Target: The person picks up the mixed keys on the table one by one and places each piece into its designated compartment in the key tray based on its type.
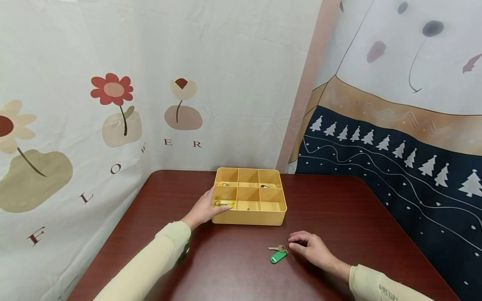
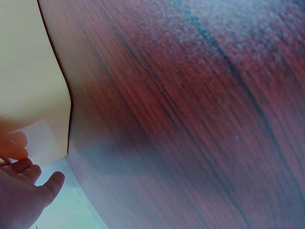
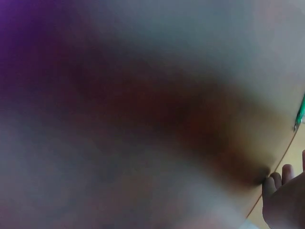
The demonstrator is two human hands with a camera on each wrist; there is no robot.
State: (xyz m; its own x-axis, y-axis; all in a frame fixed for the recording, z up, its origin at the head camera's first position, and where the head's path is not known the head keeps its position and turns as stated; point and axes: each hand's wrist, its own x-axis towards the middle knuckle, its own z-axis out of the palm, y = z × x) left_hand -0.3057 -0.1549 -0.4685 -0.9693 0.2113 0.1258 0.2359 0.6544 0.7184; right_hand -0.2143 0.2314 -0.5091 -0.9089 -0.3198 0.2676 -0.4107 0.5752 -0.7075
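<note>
A yellow divided storage box (image 1: 248, 217) stands toward the far side of the table. My left hand (image 1: 205, 207) holds its front left corner, thumb over the front rim and fingers along the side wall; the left wrist view shows the left hand (image 2: 26, 191) against that wall. Inside the front left compartment lies a yellow key tag (image 1: 224, 202) with a ring. Closer to me, a key (image 1: 277, 248) with a green key tag (image 1: 278, 256) rests on the table. Just right of it is my right hand (image 1: 314, 251), fingers loosely bent and holding nothing.
Small metal items lie in the back left and back right compartments, including a dark-headed key (image 1: 266, 186). A brown wood-grain table (image 1: 324, 200) bears everything. Printed cloth (image 1: 233, 83) hangs behind and at both sides.
</note>
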